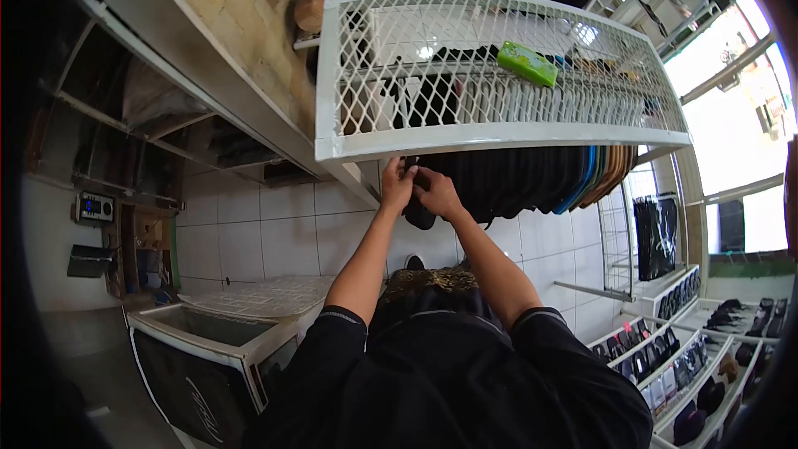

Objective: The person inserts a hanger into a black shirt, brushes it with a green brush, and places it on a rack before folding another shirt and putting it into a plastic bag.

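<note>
My left hand and my right hand are close together just below the front edge of a white mesh-topped rack. Both have their fingers closed on a piece of black cloth that hangs between them; its exact kind does not show. Right beside my right hand, a row of mostly black garments hangs under the rack, with blue and brown ones at the far right end. White hangers show through the mesh.
A bright green box lies on the mesh top. To the left runs a long counter, and a glass-sided case stands at lower left. Shelves of footwear fill the lower right. White floor tiles lie below.
</note>
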The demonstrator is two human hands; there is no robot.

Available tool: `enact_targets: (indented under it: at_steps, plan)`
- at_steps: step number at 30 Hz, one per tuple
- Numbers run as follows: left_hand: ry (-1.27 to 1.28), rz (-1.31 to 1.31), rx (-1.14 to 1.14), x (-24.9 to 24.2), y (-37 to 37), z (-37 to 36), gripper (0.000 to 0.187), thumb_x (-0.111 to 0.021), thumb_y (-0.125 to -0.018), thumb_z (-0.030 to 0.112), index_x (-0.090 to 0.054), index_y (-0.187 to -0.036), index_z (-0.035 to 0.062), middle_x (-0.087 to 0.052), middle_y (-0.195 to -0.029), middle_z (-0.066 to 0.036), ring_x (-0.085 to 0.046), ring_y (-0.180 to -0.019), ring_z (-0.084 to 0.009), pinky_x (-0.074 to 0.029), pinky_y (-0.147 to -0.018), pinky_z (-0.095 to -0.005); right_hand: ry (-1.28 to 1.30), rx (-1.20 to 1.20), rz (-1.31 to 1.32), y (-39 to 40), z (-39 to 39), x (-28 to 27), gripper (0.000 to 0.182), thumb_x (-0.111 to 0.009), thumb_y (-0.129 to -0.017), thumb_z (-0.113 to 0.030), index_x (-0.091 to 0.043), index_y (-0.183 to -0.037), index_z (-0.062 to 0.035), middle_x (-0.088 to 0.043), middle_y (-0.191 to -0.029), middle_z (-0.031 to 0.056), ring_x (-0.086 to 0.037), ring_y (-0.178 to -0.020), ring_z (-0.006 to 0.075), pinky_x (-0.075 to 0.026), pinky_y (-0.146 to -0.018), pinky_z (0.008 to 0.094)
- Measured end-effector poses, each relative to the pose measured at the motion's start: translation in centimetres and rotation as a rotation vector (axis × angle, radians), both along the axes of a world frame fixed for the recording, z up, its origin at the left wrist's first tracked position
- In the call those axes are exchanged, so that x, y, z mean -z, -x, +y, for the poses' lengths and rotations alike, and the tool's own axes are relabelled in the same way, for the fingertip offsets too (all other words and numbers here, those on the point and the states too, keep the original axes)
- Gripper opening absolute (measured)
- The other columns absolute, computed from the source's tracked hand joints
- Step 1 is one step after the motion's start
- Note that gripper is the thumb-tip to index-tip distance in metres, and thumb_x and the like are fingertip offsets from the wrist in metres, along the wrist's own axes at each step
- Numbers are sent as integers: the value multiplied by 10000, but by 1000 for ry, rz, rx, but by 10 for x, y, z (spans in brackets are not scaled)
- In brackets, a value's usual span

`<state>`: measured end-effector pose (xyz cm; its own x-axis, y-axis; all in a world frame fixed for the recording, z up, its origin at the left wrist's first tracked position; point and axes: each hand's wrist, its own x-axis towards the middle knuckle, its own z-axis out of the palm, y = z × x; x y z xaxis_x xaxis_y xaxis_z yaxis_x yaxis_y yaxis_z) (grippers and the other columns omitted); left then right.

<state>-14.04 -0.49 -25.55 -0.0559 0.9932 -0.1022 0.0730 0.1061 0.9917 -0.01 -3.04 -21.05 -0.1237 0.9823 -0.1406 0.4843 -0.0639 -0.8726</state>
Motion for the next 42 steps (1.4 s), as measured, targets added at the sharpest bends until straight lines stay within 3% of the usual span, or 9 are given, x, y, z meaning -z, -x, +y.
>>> enact_targets:
  at_steps: [1,4,9,13,24,27,30,38,42]
  plan:
    - [52,-246,43,3,-3,4,435,-716,-972,75,-559,-1367,-13,-702,-1210,-133,-681,-1089,-206,-537,-940,-327,-37,-41,-164,-4,-3,-8,539,-761,-867,-170,-619,-1360,-3,-718,-1172,203,-693,-1062,379,-546,-934,431]
    - [45,-172,-31,7,-24,10,339,-708,-965,39,-601,-1281,-20,-716,-1159,-104,-684,-1044,-173,-535,-913,-299,-419,212,-388,-28,-22,-20,502,-750,-866,-197,-650,-1342,-70,-651,-1294,192,-599,-1210,394,-486,-1009,429]
    - [83,-123,36,7,-67,19,321,-686,-963,-1,-607,-1272,-38,-714,-1175,-102,-683,-1054,-164,-530,-927,-294,-467,365,-584,-71,-30,1,614,-720,-898,-257,-558,-1482,-160,-434,-1538,205,-393,-1420,427,-367,-1112,543]
    - [66,-154,75,16,-84,25,310,-679,-965,-2,-619,-1268,-36,-716,-1184,-104,-686,-1058,-166,-521,-960,-289,-474,338,-574,-87,-36,9,636,-704,-910,-253,-526,-1516,-175,-392,-1595,202,-363,-1462,423,-316,-1160,521]
    - [8,-79,166,11,-94,31,326,-734,-952,108,-665,-1236,-37,-716,-1114,-76,-688,-975,-133,-548,-861,-278,-470,261,-586,-108,-34,10,655,-647,-891,-213,-494,-1524,-146,-391,-1594,203,-391,-1457,387,-330,-1150,513]
    - [-112,343,102,8,-91,17,371,-765,-926,217,-688,-1229,16,-702,-1051,-132,-684,-871,-271,-546,-776,-388,-445,260,-570,-105,-36,11,667,-662,-880,-203,-494,-1522,-134,-392,-1586,227,-409,-1438,406,-336,-1146,525]
    - [-355,642,-29,6,-97,-29,421,-757,-931,228,-678,-1305,52,-669,-1004,-106,-675,-875,-277,-549,-756,-396,-418,276,-511,-99,-52,15,680,-694,-866,-191,-499,-1514,-123,-398,-1577,237,-427,-1416,426,-369,-1123,532]
    - [-195,583,40,-41,-118,-122,364,-728,-961,237,-692,-1288,82,-643,-914,-66,-682,-793,-216,-546,-700,-379,-276,516,-244,-148,-148,6,633,-744,-865,-79,-545,-1465,-113,-478,-1459,247,-504,-1329,435,-457,-1096,469]
    - [-207,450,303,-48,-153,-125,264,-720,-964,228,-728,-1178,74,-656,-853,-84,-658,-706,-219,-532,-679,-366,-199,710,-308,-221,-192,18,560,-741,-875,-81,-590,-1413,-108,-507,-1421,224,-568,-1259,418,-491,-1063,459]
